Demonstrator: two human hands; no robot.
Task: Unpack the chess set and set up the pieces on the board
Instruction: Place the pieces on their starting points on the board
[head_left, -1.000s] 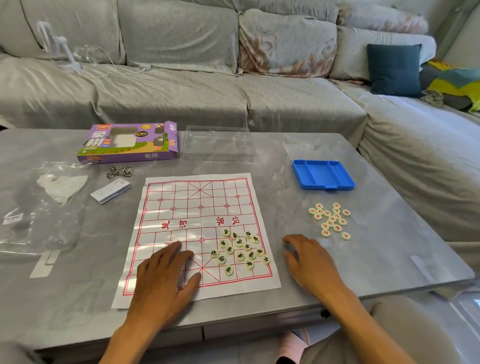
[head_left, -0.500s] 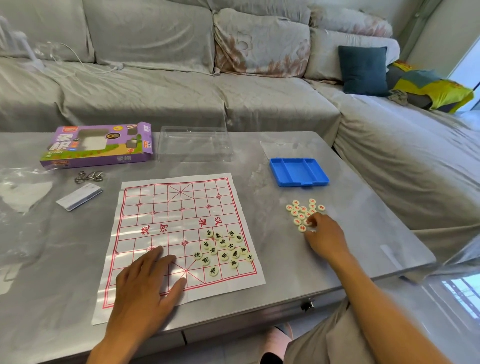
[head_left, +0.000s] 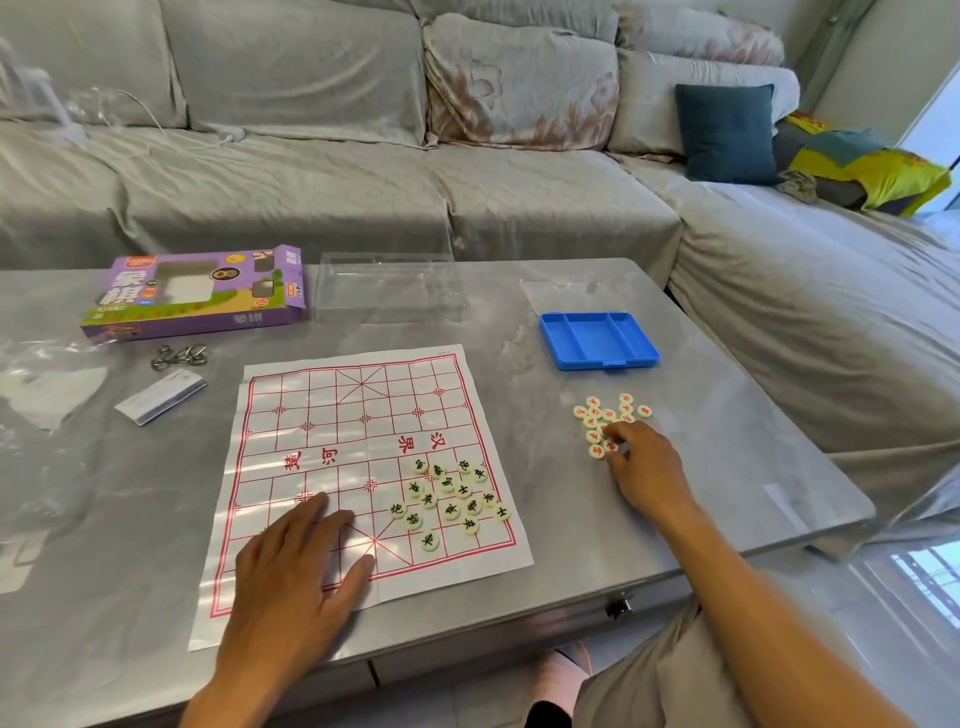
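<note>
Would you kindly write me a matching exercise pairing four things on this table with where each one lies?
Things:
1. black-lettered pieces
2. red-lettered pieces
3. blue tray
4. purple box

Places:
A. far left of the table
B. near right corner of the paper board
C. bare table, at the right hand
D. beyond the red-lettered pieces

Pairs: 1-B, 2-C, 3-D, 4-A
</note>
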